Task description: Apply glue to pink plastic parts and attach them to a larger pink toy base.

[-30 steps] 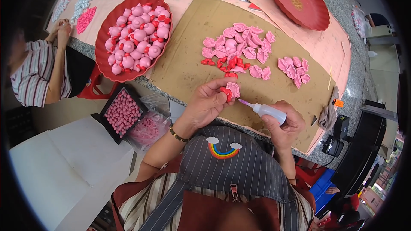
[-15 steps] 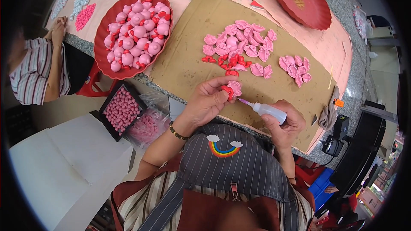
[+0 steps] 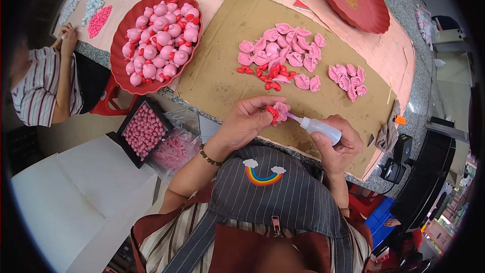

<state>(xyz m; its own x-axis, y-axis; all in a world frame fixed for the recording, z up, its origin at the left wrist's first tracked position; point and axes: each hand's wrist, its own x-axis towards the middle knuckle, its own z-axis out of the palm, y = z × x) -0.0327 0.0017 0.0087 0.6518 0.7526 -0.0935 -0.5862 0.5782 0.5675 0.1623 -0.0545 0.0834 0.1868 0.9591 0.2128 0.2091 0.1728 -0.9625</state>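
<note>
Between thumb and fingers, my left hand [image 3: 247, 121] pinches a pink shell-like plastic piece [image 3: 281, 108] with a red bow-shaped part [image 3: 273, 115] against it. My right hand [image 3: 337, 144] is wrapped round a translucent squeeze glue bottle [image 3: 322, 130], tilted so its thin purple-tinted nozzle [image 3: 294, 117] meets or nearly meets the pink piece's hollow side. Just beyond my hands on the brown cardboard [image 3: 212, 71] lie several loose red bow-shaped parts [image 3: 263, 75] and a cluster of pink shell pieces [image 3: 298, 45]. A smaller pink cluster [image 3: 348, 81] lies to the right.
A red scalloped tray [image 3: 118, 65] of round pink figures stands at left; another red tray [image 3: 353, 0] is at the far right. A black box of small pink parts [image 3: 144, 130] sits low at left. A co-worker [image 3: 48, 81] sits at the left edge.
The glue nozzle has come up to the pink piece, which my left hand has moved slightly right and turned. The bottle has shifted a little right.
</note>
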